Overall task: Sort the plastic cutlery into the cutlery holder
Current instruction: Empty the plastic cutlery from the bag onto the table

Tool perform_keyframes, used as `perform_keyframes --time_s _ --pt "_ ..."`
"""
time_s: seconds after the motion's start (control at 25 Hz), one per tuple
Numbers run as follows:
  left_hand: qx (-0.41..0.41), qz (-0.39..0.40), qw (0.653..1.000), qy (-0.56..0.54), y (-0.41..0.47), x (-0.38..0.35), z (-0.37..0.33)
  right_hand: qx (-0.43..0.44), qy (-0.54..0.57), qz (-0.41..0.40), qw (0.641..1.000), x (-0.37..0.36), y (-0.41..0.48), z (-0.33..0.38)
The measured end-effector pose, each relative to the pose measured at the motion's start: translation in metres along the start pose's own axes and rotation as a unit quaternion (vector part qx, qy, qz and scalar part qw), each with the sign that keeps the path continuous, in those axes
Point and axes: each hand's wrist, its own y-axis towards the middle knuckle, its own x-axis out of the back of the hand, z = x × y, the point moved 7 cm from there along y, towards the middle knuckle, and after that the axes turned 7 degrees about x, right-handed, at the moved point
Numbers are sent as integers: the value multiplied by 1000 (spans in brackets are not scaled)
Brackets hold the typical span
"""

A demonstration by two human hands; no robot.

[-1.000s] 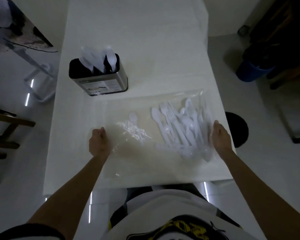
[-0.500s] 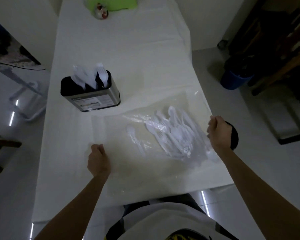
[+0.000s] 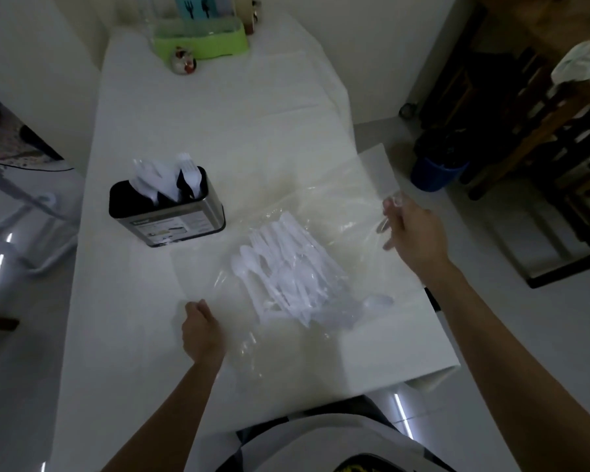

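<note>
A heap of white plastic cutlery [image 3: 286,277] lies inside a clear plastic bag [image 3: 338,199] spread on the white table [image 3: 218,114]. My right hand [image 3: 414,235] pinches the bag's right edge and holds it lifted above the table. My left hand [image 3: 201,330] grips the bag's near left edge, low on the table. Behind and left of the heap stands the cutlery holder [image 3: 167,207], a black and steel box with white forks and spoons sticking up out of it.
A green tray [image 3: 201,40] with boxes and a small round ornament [image 3: 183,61] sit at the table's far end. The table's right edge is close to my right hand. A blue bin [image 3: 435,172] and dark wooden chairs stand on the floor at right.
My right hand has risen and moved away from me, lifting the bag's right edge. The cutlery has slid left into a tighter heap. My left hand kept its grip on the near edge.
</note>
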Motion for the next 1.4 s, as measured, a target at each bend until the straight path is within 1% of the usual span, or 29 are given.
perform_keyframes --time_s 0.08,0.2,0.24,0.32,0.36,0.4,0.48,0.56,0.64,0.68,0.72,0.8,0.84,0.92,1.0,1.08,1.16,1.2,1.32,1.4 --pt "-1 5 1000 -11 -3 -2 -8 20 1 11 1000 11 1 20" --pt "4 11 1000 -11 -4 -3 -13 6 83 -28 996 30 9 32" --pt "8 12 1000 -5 -3 -2 -13 8 79 -29 996 35 11 35" --pt "3 22 1000 14 -1 -3 -10 48 9 -14 999 37 4 44" --pt "-5 26 999 18 0 -5 -9 74 -1 -19 997 37 2 48" --pt "-9 27 999 16 -1 -5 -9 82 10 -30 996 38 -2 50" --pt "-9 21 1000 8 -3 -5 -11 67 41 -53 995 40 -6 44" --pt "-11 19 1000 4 -3 -4 -13 53 40 -51 996 42 -6 36" --pt "-19 21 1000 5 -2 -3 -13 40 45 -96 994 53 -6 29" --pt "-16 20 1000 3 -1 -2 -11 37 39 -113 992 57 -5 27" --pt "-15 17 1000 -1 1 -2 -9 43 29 -102 993 57 -4 26" --pt "-37 21 999 -3 0 -3 -11 58 2 -43 997 47 -1 27" --pt "-52 27 998 -5 -3 -6 -14 52 -6 -34 998 45 0 24" --pt "-78 39 996 -2 -10 -10 -19 27 -17 -43 999 44 2 13" --pt "-90 44 995 13 -14 -13 -22 -2 -60 -51 997 42 0 -2" --pt "-95 43 994 24 -13 -15 -22 -53 -100 -75 991 44 -4 -18" --pt "-102 39 993 30 -13 -16 -23 -88 -101 -104 986 46 -10 -29" --pt "-105 39 993 31 -13 -16 -24 -85 -109 -111 984 44 -13 -34" --pt "-105 44 993 22 -12 -18 -23 -26 -166 -120 978 28 -19 -42" --pt "-102 48 994 16 -13 -19 -22 -5 -196 -113 974 13 -23 -41"
